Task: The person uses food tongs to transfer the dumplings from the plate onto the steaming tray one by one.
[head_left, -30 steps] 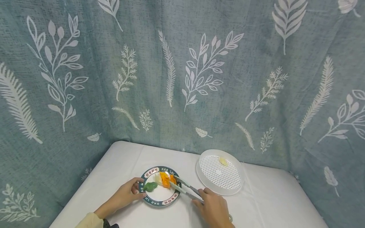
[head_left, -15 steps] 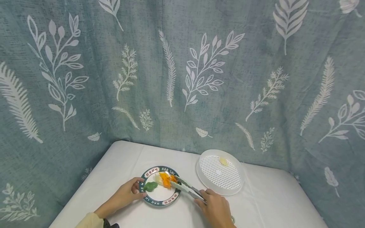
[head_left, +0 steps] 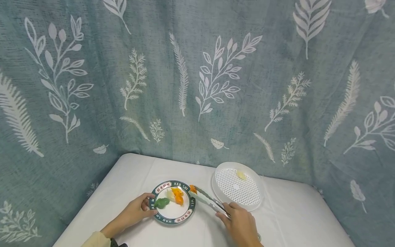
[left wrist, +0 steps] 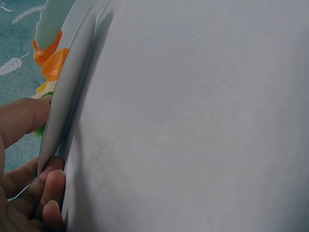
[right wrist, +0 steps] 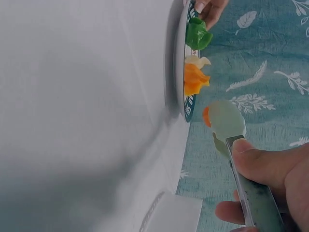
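Note:
In the head view, my left hand (head_left: 135,212) holds the left rim of a round plate (head_left: 167,220) with a green patterned border. The left wrist view shows its thumb on top and fingers (left wrist: 55,186) under the edge. My right hand (head_left: 240,221) grips kitchen tongs (head_left: 213,203) with pale green tips. Between the tips is an orange piece (head_left: 193,189), perhaps bell pepper, just above the plate's right rim. On the plate lie a green piece (head_left: 162,203), a pale piece (head_left: 170,195) and more orange (head_left: 178,196). In the right wrist view, the tongs' tips mostly cover the held piece (right wrist: 206,117).
A round white perforated basket (head_left: 257,195) stands behind and right of the plate, a pale yellow piece (head_left: 241,175) inside it. White cloth covers the table (head_left: 290,212). A leaf-patterned curtain (head_left: 185,137) hangs behind and at the sides.
The tongs have pinched an orange piece and moved right with it, away from the other pieces on the plate. My left hand has stayed at the rim.

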`<state>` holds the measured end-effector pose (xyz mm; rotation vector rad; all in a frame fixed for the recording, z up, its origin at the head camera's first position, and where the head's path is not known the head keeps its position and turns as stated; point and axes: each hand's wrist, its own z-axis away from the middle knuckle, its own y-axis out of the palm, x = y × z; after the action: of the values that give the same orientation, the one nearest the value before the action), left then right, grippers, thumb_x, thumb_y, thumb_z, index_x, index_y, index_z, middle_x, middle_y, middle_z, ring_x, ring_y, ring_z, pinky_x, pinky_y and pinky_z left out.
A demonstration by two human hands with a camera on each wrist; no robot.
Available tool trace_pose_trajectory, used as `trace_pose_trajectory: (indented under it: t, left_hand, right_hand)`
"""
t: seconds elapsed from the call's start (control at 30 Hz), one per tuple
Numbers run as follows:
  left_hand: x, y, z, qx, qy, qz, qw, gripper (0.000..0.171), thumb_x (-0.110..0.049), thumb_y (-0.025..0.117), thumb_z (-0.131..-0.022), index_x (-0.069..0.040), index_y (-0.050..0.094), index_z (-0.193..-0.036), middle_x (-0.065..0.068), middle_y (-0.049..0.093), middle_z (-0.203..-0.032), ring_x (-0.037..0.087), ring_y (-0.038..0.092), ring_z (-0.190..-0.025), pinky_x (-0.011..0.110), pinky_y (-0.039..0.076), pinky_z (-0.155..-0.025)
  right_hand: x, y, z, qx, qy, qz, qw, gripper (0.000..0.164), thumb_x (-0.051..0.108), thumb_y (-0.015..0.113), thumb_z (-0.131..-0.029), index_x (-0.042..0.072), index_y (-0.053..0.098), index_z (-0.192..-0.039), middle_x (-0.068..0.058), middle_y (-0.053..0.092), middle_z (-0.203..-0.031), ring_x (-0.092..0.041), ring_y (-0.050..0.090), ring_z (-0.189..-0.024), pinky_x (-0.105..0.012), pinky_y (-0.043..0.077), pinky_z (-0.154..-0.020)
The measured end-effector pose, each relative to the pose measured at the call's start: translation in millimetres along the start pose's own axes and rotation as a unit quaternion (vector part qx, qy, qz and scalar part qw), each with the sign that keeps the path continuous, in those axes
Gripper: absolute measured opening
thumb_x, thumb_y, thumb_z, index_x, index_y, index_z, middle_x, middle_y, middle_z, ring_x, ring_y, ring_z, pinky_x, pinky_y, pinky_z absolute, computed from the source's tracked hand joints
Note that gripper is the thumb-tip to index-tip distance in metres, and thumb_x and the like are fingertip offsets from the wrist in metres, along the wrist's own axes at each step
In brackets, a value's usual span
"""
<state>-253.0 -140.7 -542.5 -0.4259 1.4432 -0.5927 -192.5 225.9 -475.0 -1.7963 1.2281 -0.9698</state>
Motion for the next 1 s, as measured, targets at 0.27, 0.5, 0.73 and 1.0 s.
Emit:
trace_pose_trajectory:
  t: [0.27, 0.5, 0.73, 1.0]
  left_hand:
    - [-3.5, -1.0, -0.6, -0.002, 0.008, -0.001, 1.0000, 0.071, -0.043, 0.083, -0.068, -0.018, 0.054, -0.128, -0.002, 0.053, -0.089, 0.015, 0.048, -0.075, 0.029, 0.043, -0.060]
    - [-2.3, -0.9, 1.6, -0.002, 0.005, -0.001, 1.0000, 0.070, -0.043, 0.083, -0.068, -0.019, 0.054, -0.128, -0.002, 0.053, -0.089, 0.015, 0.047, -0.074, 0.030, 0.043, -0.061]
    - [-1.7, -0.8, 3.4, 0.001, 0.004, 0.000, 1.0000, 0.069, -0.042, 0.083, -0.068, -0.019, 0.055, -0.127, -0.002, 0.052, -0.089, 0.015, 0.047, -0.075, 0.029, 0.043, -0.060]
    - [-2.0, -0.9, 3.4, -0.001, 0.007, 0.003, 1.0000, 0.069, -0.042, 0.083, -0.068, -0.018, 0.055, -0.127, -0.002, 0.053, -0.088, 0.015, 0.048, -0.073, 0.029, 0.044, -0.060]
  right_hand:
    - [-13, -11, -3, -0.034, 0.009, -0.024, 0.999, 0.037, 0.042, 0.080, -0.073, 0.017, 0.075, -0.100, 0.012, 0.061, -0.079, -0.004, 0.044, -0.058, -0.027, 0.040, -0.050]
    - [-25, -19, -3, -0.064, 0.016, -0.038, 0.997, 0.038, 0.038, 0.081, -0.073, 0.011, 0.075, -0.099, 0.004, 0.068, -0.084, -0.010, 0.060, -0.063, -0.031, 0.047, -0.052]
    - [-40, -27, -5, -0.068, 0.031, -0.033, 0.997, 0.039, 0.035, 0.081, -0.074, 0.008, 0.075, -0.101, -0.001, 0.069, -0.087, -0.019, 0.065, -0.068, -0.037, 0.049, -0.053]
    - [-60, -30, -8, -0.062, 0.050, -0.020, 0.997, 0.040, 0.038, 0.079, -0.077, 0.006, 0.074, -0.102, -0.005, 0.069, -0.090, -0.026, 0.066, -0.075, -0.044, 0.050, -0.058]
